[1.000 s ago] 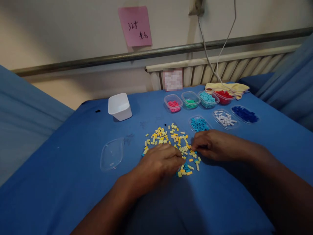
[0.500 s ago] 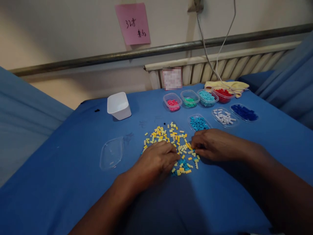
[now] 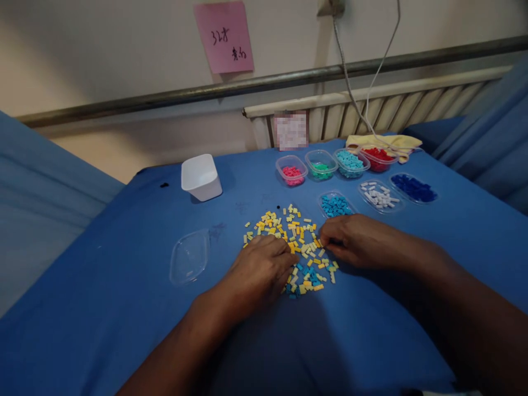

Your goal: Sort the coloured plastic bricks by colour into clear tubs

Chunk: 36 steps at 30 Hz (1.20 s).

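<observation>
Small toy building bricks, mostly yellow and pale yellow, lie spread on the blue cloth before me. Several blue bricks are mixed in at the near side. My left hand rests over the left part of the spread, fingers curled and together; its fingertips and anything under them are hidden. At the right edge of the bricks, my right hand is closed in a pinch, thumb against fingers. Whatever it may hold is too small to see. Just beyond that hand sits a shallow clear tray of blue bricks.
A white tub stands at the back left, and a clear lid lies left of my left hand. Trays of white bricks and dark blue bricks are at right. Behind them are tubs of pink, green, turquoise and red bricks.
My left hand has drawn slightly left, uncovering some bricks. My right hand has shifted a little up and left, its fingers now closer together.
</observation>
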Each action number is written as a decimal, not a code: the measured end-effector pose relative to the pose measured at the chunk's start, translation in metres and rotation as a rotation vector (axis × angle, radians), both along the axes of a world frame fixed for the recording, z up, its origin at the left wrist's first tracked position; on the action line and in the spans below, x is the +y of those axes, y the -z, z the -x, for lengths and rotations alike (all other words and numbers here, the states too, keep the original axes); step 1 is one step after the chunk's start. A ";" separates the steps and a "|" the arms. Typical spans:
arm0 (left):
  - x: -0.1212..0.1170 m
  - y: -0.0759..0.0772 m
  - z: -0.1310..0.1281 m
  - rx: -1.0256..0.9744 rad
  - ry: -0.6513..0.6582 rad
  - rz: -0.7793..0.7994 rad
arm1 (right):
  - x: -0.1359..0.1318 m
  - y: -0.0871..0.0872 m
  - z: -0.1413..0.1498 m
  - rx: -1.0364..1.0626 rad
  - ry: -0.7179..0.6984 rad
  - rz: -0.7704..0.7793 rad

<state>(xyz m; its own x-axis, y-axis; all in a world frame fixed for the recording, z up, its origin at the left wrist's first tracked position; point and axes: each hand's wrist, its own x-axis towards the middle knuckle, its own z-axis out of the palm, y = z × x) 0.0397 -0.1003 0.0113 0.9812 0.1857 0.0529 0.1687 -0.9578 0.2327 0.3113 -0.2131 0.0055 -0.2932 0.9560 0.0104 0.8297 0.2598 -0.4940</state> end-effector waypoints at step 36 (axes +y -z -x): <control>-0.011 0.011 -0.007 -0.059 0.015 -0.018 | -0.007 -0.009 0.041 0.030 -0.225 -0.002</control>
